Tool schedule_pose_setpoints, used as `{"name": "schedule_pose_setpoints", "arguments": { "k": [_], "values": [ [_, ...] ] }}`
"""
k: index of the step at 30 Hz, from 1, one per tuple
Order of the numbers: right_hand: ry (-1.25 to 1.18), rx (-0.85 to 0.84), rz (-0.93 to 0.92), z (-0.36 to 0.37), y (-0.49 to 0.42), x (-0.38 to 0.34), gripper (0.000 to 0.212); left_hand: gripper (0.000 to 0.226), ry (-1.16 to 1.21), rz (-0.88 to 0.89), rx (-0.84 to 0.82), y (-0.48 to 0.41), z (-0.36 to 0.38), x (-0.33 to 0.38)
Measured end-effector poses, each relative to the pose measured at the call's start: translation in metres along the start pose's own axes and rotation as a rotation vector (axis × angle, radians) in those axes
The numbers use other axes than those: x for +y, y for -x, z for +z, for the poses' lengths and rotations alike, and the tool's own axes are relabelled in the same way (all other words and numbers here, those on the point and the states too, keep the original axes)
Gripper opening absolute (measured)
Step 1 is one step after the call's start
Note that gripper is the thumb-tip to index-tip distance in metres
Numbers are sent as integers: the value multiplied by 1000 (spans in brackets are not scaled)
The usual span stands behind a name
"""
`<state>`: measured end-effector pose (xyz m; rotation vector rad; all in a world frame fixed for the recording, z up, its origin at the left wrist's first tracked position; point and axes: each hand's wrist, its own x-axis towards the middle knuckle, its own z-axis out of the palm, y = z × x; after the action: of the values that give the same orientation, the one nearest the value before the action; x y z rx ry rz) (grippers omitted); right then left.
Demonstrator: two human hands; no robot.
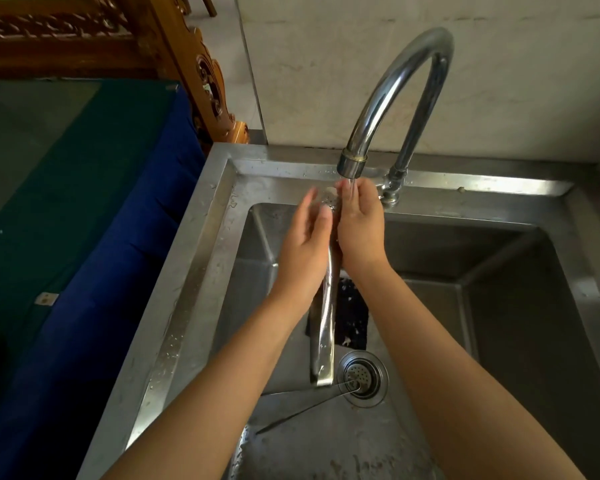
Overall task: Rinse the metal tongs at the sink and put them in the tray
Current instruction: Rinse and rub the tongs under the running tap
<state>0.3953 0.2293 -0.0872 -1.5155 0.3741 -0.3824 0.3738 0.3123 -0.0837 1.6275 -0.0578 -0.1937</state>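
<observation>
The metal tongs (326, 320) hang lengthwise over the steel sink (201, 237), their head up under the tap spout (352, 164) and their bent end down near the drain (361, 377). Water runs from the spout onto the head. My right hand (359, 226) grips the upper part of the tongs, fingers wrapped round it just under the stream. My left hand (305, 247) lies against the left side of the head with its fingers straight and blurred. No tray is in view.
A curved chrome tap (409, 74) rises from the sink's back rim. A dark sponge-like piece (352, 313) lies on the basin floor behind the tongs. Left of the sink is a table with blue and green cloth (84, 209); carved wooden furniture (194, 64) stands behind it.
</observation>
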Motion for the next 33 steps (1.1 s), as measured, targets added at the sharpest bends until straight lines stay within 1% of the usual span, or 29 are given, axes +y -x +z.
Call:
{"name": "schedule_pose_setpoints", "arguments": {
  "k": [2,4,6,7,8,10,12,14,15,17,18,19,20,21,24,26,29,30,33],
  "values": [
    [80,34,-113,0,3,-2,15,33,11,-157,-19,-5,7,3],
    [270,-2,-258,-2,3,-4,14,37,9,-301,-6,-7,11,3],
    [572,-61,-416,-7,-1,-7,16,35,21,-327,-6,-6,12,1],
    [683,-64,-480,-11,-4,-7,17,32,54,-312,-6,-7,12,0],
    [729,-44,-509,-17,-8,-6,18,28,108,-298,-5,-8,12,-1],
    [645,5,-479,-34,-5,-2,19,21,255,-295,-18,-15,13,-3],
    [517,19,-400,-53,12,9,24,18,471,-306,-80,-22,15,-2],
    [439,-27,-305,-65,46,25,26,16,623,-289,-154,-29,18,3],
    [387,-79,-231,-67,64,33,24,15,650,-272,-174,-32,21,5],
    [225,-202,-38,-64,96,48,21,13,632,-266,-141,-40,28,11],
    [144,-232,45,-60,107,53,21,15,602,-292,-91,-46,32,14],
    [99,-224,92,-58,114,57,18,18,573,-324,-36,-52,34,17],
    [106,-189,104,-56,116,60,16,21,563,-346,7,-59,34,21],
    [132,-153,102,-56,115,61,18,24,572,-356,36,-65,32,25],
    [108,-128,108,-57,100,56,32,26,648,-333,89,-70,29,29],
    [109,-152,113,-57,88,50,36,22,620,-299,39,-54,32,20],
    [71,-178,112,-58,76,46,37,14,491,-248,-145,-11,37,-2],
    [54,-194,116,-59,76,45,37,14,455,-242,-170,-2,36,-6],
    [50,-234,123,-62,81,45,37,13,449,-275,-135,-6,28,-2]
  ]
}}
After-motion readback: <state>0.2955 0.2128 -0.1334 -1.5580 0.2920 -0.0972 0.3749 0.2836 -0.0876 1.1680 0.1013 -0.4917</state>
